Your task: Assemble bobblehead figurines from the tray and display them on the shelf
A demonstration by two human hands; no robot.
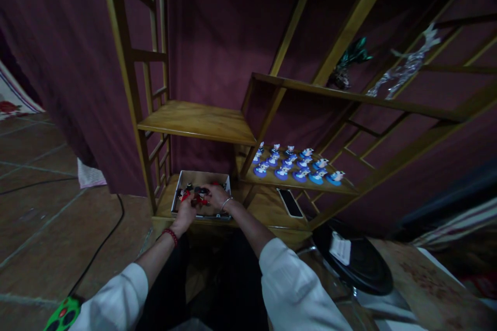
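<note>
Red-and-black figurines (201, 195) sit between your curled hands, left (187, 212) and right (216, 197), fingers partly closed around some (exact grip unclear), over the white-rimmed box (177, 184); its walls hem them closely, bare shelf (258, 207) lies rightward.

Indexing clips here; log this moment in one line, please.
left hand: at red figures | right hand: same | open box: under both hands | phone: flat, right of box | purple-blue figurines: rows, shelf above
</note>
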